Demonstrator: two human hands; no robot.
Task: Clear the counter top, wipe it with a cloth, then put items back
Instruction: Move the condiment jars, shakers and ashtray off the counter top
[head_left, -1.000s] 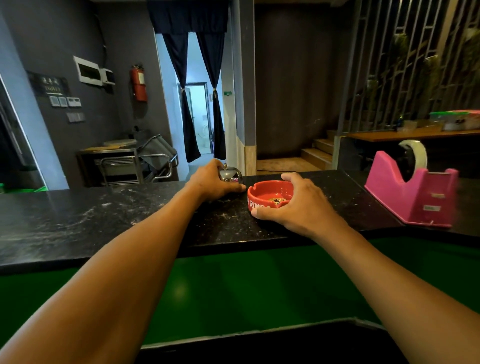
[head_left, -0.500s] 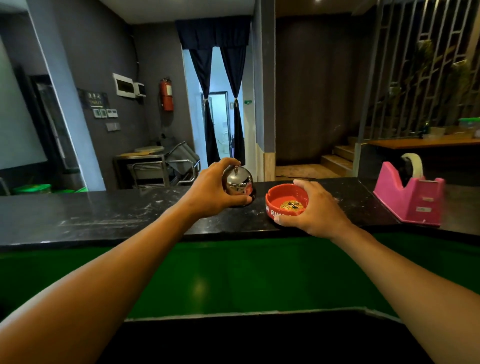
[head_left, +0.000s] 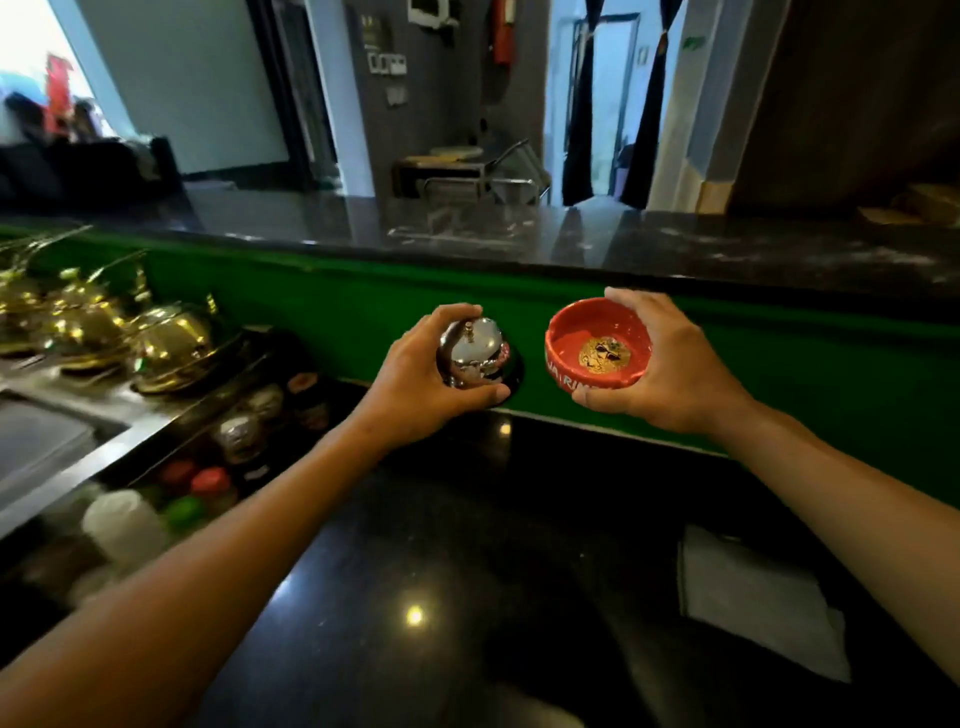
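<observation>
Left hand: the left hand (head_left: 415, 384) grips a chrome desk bell (head_left: 470, 351), fingers curled over its dome and thumb under its dark base, held in the air in front of the green panel (head_left: 332, 312) below the bench (head_left: 649, 244).
Right hand: the right hand (head_left: 670, 374) clasps a red ashtray (head_left: 597, 343) by its right rim, just right of the bell and likewise below the bench top.
Change: half a second ago both items were at bench-top level; now they are lower, over a dark lower shelf (head_left: 467, 571).
Writing: white letters on the ashtray's side, only partly legible.
Left of bell: blurred brass pots (head_left: 166, 343).
</observation>
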